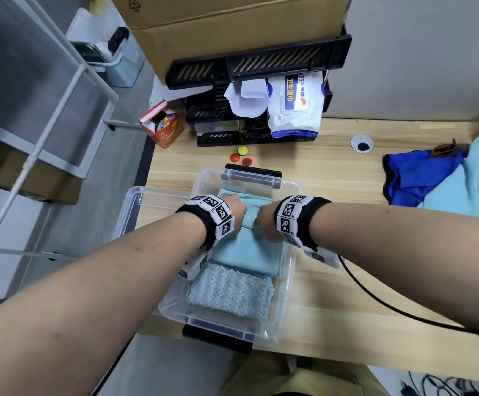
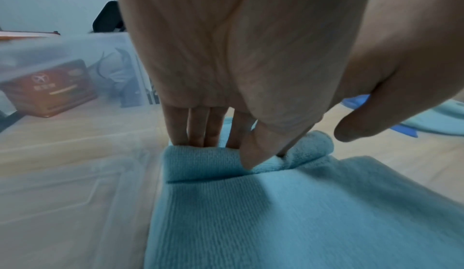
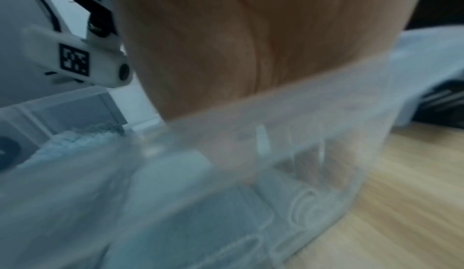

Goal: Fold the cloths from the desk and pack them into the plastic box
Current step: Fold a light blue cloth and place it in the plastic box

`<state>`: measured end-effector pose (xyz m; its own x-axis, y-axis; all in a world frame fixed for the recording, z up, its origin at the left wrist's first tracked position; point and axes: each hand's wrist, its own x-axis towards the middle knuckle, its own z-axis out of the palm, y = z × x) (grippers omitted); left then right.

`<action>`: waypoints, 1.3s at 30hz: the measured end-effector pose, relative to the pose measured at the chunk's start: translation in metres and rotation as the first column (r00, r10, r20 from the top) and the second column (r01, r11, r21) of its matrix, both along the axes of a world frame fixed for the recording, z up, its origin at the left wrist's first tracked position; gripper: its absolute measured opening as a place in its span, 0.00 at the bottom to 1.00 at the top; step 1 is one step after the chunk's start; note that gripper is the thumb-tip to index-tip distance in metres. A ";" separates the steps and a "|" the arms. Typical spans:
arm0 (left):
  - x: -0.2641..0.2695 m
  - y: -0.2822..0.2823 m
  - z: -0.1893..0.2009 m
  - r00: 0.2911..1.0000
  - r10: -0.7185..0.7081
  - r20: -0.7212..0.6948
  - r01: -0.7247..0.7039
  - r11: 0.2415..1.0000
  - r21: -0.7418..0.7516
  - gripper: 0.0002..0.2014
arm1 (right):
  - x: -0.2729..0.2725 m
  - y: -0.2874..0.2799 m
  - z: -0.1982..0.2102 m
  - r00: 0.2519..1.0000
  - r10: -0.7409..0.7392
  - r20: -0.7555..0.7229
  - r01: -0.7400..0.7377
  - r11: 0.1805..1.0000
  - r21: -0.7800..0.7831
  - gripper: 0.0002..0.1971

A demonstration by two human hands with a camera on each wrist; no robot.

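A: Head view, nearest first: the clear plastic box (image 1: 285,284) sits at the front edge of the wooden desk (image 1: 347,295), and a fluffy pale-blue folded cloth (image 1: 231,294) lies at its near end.

B: And behind that one?

A: A smooth light-blue folded cloth (image 1: 244,252) lies flat in the middle of the box. Both hands are down on a third light-blue cloth (image 1: 249,208) just beyond it.

B: How do the fingers stand?

A: The left hand (image 2: 241,65) pinches that cloth's folded edge (image 2: 200,162): the fingers (image 2: 198,126) go down straight behind it, and the thumb presses into the front. The right hand (image 1: 265,221) grips the same cloth beside it, fingers curled; its wrist view is blurred behind the box wall (image 3: 288,154).

B: Anything farther out?

A: Unfolded cloths, dark blue (image 1: 415,178) and pale blue (image 1: 472,184), are heaped on the desk's right. At the back stand three round magnets (image 1: 241,157), a black file tray (image 1: 249,81) and a pack of wet wipes (image 1: 294,110).
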<state>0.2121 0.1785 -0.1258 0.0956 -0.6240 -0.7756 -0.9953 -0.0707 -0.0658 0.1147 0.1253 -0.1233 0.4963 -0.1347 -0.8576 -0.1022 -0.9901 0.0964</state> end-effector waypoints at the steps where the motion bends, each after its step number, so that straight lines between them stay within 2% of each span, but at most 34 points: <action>1: -0.002 -0.001 -0.001 1.000 0.000 0.002 0.000 1.000 0.011 0.12 | -0.003 -0.005 -0.016 1.000 -0.010 0.027 0.009 0.999 0.035 0.30; 3: -0.009 -0.003 0.007 1.000 0.002 0.012 -0.002 0.999 0.047 0.10 | -0.010 -0.007 -0.017 0.997 -0.036 0.071 0.032 0.998 0.049 0.30; 5: -0.012 -0.006 0.018 0.999 -0.010 0.036 0.007 0.995 0.098 0.05 | -0.014 -0.003 0.015 0.992 -0.089 0.091 0.081 0.993 0.085 0.21; 7: -0.012 -0.014 0.026 0.999 0.024 0.045 -0.029 0.994 0.102 0.08 | -0.019 -0.007 0.039 0.971 -0.168 0.169 0.148 0.981 0.122 0.12; 8: -0.015 -0.019 0.035 0.997 0.017 0.075 -0.023 0.997 0.079 0.08 | -0.024 -0.010 0.051 0.956 -0.205 0.212 0.176 0.973 0.148 0.11; 10: -0.027 -0.029 0.057 0.996 0.012 0.090 -0.012 1.000 -0.001 0.05 | -0.037 -0.019 0.069 0.907 -0.285 0.310 0.227 0.951 0.211 0.14; 13: -0.045 -0.052 0.094 0.998 0.026 0.051 -0.020 0.994 -0.106 0.11 | -0.063 -0.039 0.099 0.779 -0.425 0.461 0.293 0.897 0.332 0.15; 15: -0.066 -0.075 0.124 0.999 0.022 0.046 -0.014 0.985 -0.172 0.06 | -0.087 -0.059 0.120 0.706 -0.457 0.540 0.319 0.887 0.334 0.14; 18: -0.104 -0.114 0.156 0.996 -0.022 0.087 0.040 0.975 -0.219 0.10 | -0.131 -0.100 0.135 0.647 -0.514 0.563 0.419 0.857 0.301 0.15; 20: -0.130 -0.138 0.165 0.996 -0.043 0.076 0.059 0.971 -0.232 0.07 | -0.164 -0.127 0.134 0.617 -0.553 0.560 0.517 0.821 0.241 0.15; 22: -0.161 -0.163 0.163 0.996 -0.087 0.034 0.093 0.964 -0.250 0.05 | -0.209 -0.150 0.130 0.594 -0.608 0.527 0.618 0.765 0.185 0.13; 25: -0.195 -0.189 0.135 0.989 -0.149 -0.006 0.144 0.964 -0.223 0.09 | -0.268 -0.174 0.110 0.574 -0.660 0.484 0.735 0.677 0.052 0.07; 29: -0.239 -0.198 0.097 0.979 -0.204 -0.017 0.196 0.957 -0.212 0.06 | -0.326 -0.191 0.059 0.502 -0.744 0.441 0.846 0.528 -0.073 0.16; 31: -0.244 -0.196 0.078 0.979 -0.205 -0.006 0.200 0.961 -0.190 0.06 | -0.336 -0.186 0.043 0.442 -0.783 0.438 0.883 0.466 -0.058 0.17; 32: -0.250 -0.195 0.070 0.976 -0.217 0.004 0.214 0.963 -0.162 0.03 | -0.341 -0.184 0.036 0.432 -0.801 0.414 0.890 0.453 -0.052 0.18; 34: -0.254 -0.193 0.054 0.974 -0.226 0.022 0.227 0.968 -0.107 0.11 | -0.348 -0.179 0.021 0.427 -0.827 0.365 0.897 0.437 -0.060 0.22; 36: -0.255 -0.188 0.046 0.972 -0.232 0.026 0.233 0.971 -0.058 0.17 | -0.351 -0.175 0.008 0.410 -0.843 0.348 0.905 0.424 -0.037 0.19; 39: -0.253 -0.186 0.041 0.978 -0.206 -0.014 0.205 0.978 -0.048 0.17 | -0.352 -0.175 -0.005 0.416 -0.840 0.349 0.891 0.453 0.029 0.16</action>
<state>-0.0412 -0.0070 -0.0851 -0.0525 -0.6638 -0.7461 -0.9899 0.1329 -0.0486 -0.2376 -0.0492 -0.1282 0.2433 -0.7341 -0.6339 -0.9421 -0.3343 0.0256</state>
